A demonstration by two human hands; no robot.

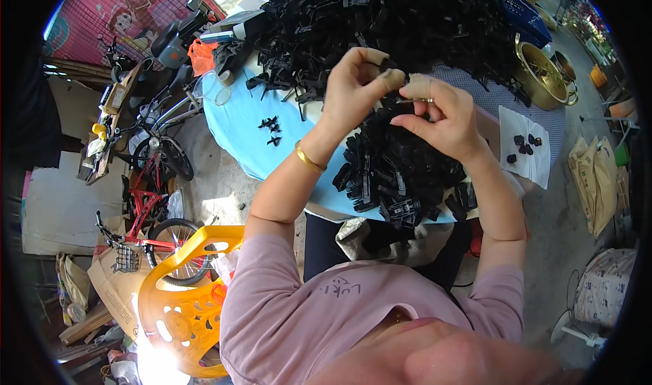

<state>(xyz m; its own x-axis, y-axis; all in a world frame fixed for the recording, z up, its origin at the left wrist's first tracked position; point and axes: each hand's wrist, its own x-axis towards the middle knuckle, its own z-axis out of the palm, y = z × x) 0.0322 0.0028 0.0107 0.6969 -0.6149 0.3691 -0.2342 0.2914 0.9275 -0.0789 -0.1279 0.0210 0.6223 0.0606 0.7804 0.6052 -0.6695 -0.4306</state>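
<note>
Above the blue table (238,123) edge, both hands' fingers (394,79) pinched on one black clip (390,65), piles all around.

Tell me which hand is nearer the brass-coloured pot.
Right. The right hand works over the black clips, nearer the brass-coloured pot at the table's right edge; the left hand is farther from it, on the other side.

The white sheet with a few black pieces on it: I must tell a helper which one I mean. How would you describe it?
Start at the round light-blue table heaped with black plastic clips. Past the right hand, near the brass-coloured metal pot, lies a white paper sheet. Unlike the heaps, it holds only a handful of small dark pieces.
</note>
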